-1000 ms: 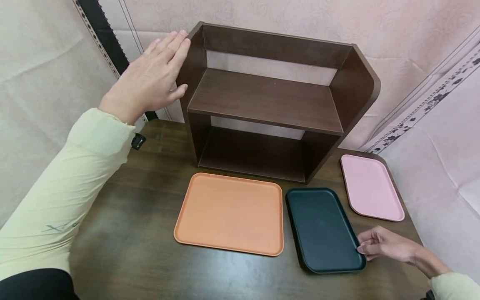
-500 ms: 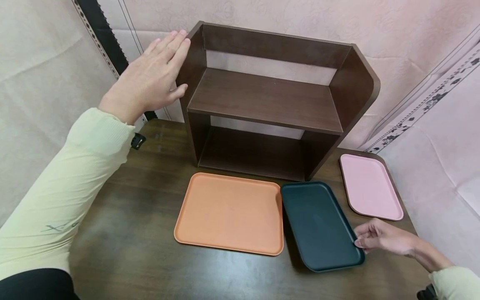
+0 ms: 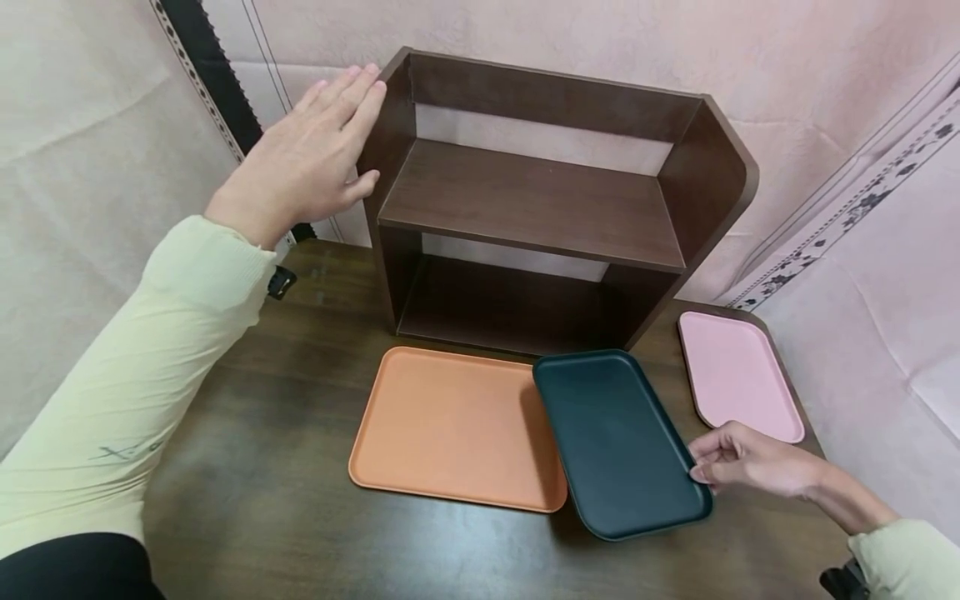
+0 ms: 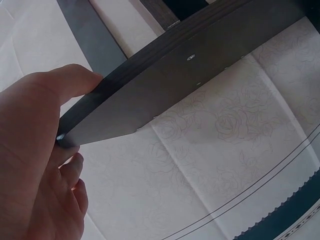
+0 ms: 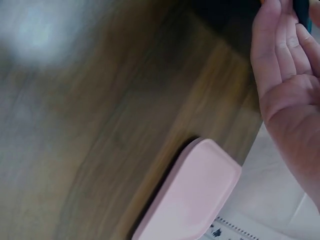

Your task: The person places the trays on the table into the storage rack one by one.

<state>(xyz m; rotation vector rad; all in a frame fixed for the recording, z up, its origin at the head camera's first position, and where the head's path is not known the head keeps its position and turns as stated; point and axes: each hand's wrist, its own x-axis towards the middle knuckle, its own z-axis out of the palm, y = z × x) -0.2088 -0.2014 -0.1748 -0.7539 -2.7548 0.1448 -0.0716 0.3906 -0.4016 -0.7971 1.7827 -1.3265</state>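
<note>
My left hand (image 3: 300, 154) lies against the left side of a dark brown two-tier desk shelf (image 3: 525, 187), its fingers straight at the upper corner. In the left wrist view, the thumb touches the edge of the shelf's side panel (image 4: 165, 70). My right hand (image 3: 757, 467) pinches the right edge of a dark green tray (image 3: 622, 446) near its front corner. That tray is raised off the table and overlaps the right end of an orange tray (image 3: 450, 425), casting a shadow on it. In the right wrist view only a sliver of the green tray shows beside the fingers.
A pink tray (image 3: 738, 375) lies at the table's right edge, behind my right hand. The brown wooden table (image 3: 247, 467) runs up to pale cloth-covered walls (image 3: 885, 317) at both sides and the back. Both tiers of the shelf face forward.
My right hand has lifted the dark green tray and carried it left, from beside the orange tray to over its right end. The left hand stays at the shelf.
</note>
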